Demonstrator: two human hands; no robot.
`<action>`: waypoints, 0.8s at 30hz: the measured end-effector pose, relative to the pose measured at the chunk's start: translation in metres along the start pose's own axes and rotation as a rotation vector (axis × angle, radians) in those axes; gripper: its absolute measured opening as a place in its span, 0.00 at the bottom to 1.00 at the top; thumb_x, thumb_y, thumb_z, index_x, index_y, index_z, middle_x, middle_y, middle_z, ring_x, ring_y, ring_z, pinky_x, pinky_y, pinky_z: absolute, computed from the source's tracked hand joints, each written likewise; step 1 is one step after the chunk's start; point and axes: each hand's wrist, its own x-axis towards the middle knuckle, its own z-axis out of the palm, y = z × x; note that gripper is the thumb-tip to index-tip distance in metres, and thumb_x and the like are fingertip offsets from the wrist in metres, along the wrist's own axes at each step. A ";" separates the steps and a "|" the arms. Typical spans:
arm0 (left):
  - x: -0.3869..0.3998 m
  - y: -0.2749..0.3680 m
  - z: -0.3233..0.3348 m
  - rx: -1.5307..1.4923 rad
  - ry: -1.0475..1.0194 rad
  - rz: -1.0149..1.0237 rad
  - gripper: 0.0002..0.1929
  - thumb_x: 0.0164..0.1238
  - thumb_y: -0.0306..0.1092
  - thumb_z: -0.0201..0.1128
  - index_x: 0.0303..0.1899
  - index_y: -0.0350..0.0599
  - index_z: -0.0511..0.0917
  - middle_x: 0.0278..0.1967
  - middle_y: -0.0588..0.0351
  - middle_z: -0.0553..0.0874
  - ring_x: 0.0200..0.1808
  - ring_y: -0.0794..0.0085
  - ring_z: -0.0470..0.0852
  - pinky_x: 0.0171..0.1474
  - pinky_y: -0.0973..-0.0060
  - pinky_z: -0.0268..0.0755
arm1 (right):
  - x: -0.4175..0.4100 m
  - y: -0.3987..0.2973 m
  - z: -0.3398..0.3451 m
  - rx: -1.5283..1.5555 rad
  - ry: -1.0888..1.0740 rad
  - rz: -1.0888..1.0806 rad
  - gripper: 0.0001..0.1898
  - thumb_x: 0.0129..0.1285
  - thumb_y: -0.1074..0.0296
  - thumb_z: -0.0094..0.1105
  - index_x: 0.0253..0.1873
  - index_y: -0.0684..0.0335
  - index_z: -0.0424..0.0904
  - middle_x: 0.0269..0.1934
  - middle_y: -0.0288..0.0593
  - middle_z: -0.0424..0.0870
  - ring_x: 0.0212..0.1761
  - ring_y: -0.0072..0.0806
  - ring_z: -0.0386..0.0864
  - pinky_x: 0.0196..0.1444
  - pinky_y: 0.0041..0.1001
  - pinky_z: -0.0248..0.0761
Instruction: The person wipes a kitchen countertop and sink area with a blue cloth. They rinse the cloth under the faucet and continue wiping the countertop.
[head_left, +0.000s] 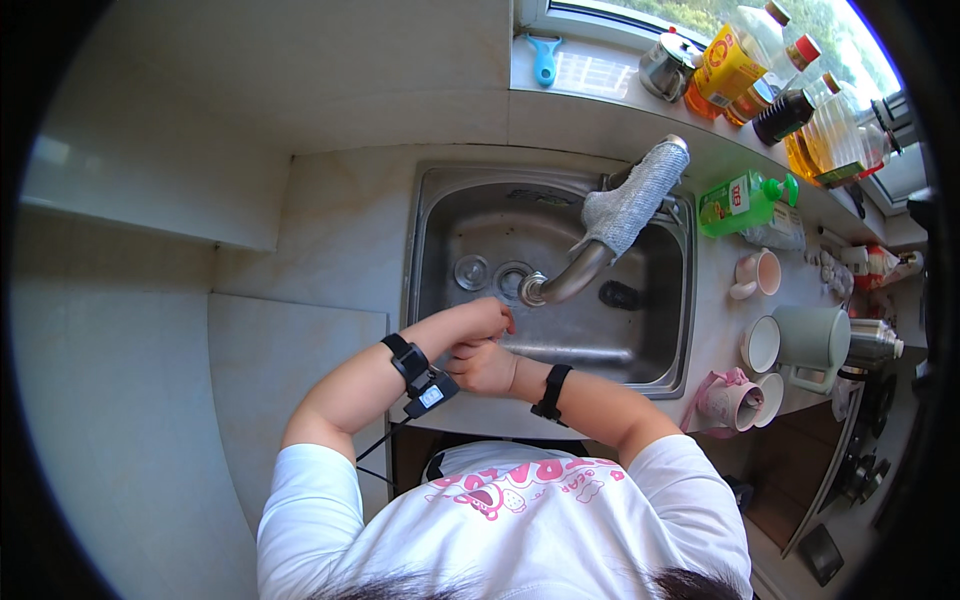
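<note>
Both my hands are over the near left part of a stainless steel sink (555, 360). My left hand (489, 318) hangs palm down with bent fingers, just left of the faucet spout (534, 289). Close below it, my right hand (484, 367) has curled fingers near the left wrist; whether they touch it is unclear. I see nothing held in either hand, though the palms are hidden. A grey knitted cloth (634, 199) wraps the faucet. Beneath lie the drain (514, 279) and a round strainer (472, 271). A dark oval object (619, 295) rests on the basin floor.
Right of the sink stand a green soap pump bottle (739, 202), a pink mug (757, 274), a pale green pitcher (814, 345) and a pink cup (731, 403). The windowsill holds a blue peeler (544, 60), a metal pot (667, 67) and several oil bottles (727, 64).
</note>
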 end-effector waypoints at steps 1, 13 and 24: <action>0.009 -0.006 0.007 0.117 0.052 0.037 0.12 0.56 0.27 0.51 0.38 0.39 0.82 0.29 0.49 0.84 0.27 0.63 0.81 0.32 0.70 0.73 | -0.006 0.002 0.010 -0.047 -0.065 -0.040 0.05 0.41 0.67 0.57 0.26 0.56 0.80 0.33 0.32 0.78 0.43 0.31 0.74 0.52 0.33 0.68; 0.068 -0.065 0.032 -0.132 0.217 0.026 0.13 0.58 0.36 0.55 0.36 0.35 0.80 0.32 0.43 0.84 0.32 0.56 0.84 0.40 0.66 0.77 | -0.034 0.018 0.004 0.458 -0.328 0.227 0.07 0.55 0.71 0.54 0.38 0.59 0.78 0.40 0.40 0.79 0.48 0.41 0.73 0.54 0.38 0.64; 0.046 -0.097 0.036 -0.307 0.431 0.194 0.13 0.66 0.38 0.55 0.44 0.39 0.78 0.40 0.50 0.82 0.37 0.66 0.82 0.39 0.71 0.76 | -0.117 0.024 0.025 0.235 0.222 1.447 0.14 0.68 0.61 0.46 0.50 0.59 0.77 0.54 0.61 0.71 0.55 0.52 0.69 0.57 0.37 0.64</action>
